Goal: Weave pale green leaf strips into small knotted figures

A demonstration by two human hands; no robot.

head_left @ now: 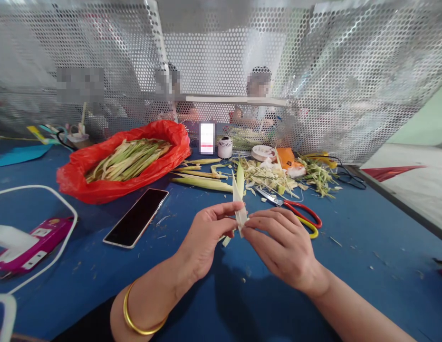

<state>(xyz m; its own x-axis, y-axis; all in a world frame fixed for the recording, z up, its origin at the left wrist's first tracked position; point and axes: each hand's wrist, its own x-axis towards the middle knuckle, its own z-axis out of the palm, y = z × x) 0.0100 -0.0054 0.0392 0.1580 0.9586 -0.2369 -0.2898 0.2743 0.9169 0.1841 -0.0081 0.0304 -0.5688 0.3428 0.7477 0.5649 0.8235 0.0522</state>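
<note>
A pale green corn husk strip (pixel 239 197) stands upright between my hands above the blue table. My left hand (pixel 210 228), with a gold bangle on its wrist, pinches the strip from the left between thumb and forefinger. From the right, my right hand (pixel 281 242) grips the strip's lower end with its fingertips. A small pale piece pokes out below the fingers. Just beyond the right hand lie scissors (pixel 295 209) with red and yellow handles. Several husk leaves (pixel 203 183) rest on the table behind my left hand.
A red plastic bag (pixel 124 187) full of husk strips stands at the back left. Nearer are a phone (pixel 135 218) and a magenta power strip (pixel 35 247) with a white cable. Husk scraps (pixel 271 175), a spool (pixel 225 148) and a tape roll (pixel 264 153) sit before the perforated metal screen (pixel 221 57).
</note>
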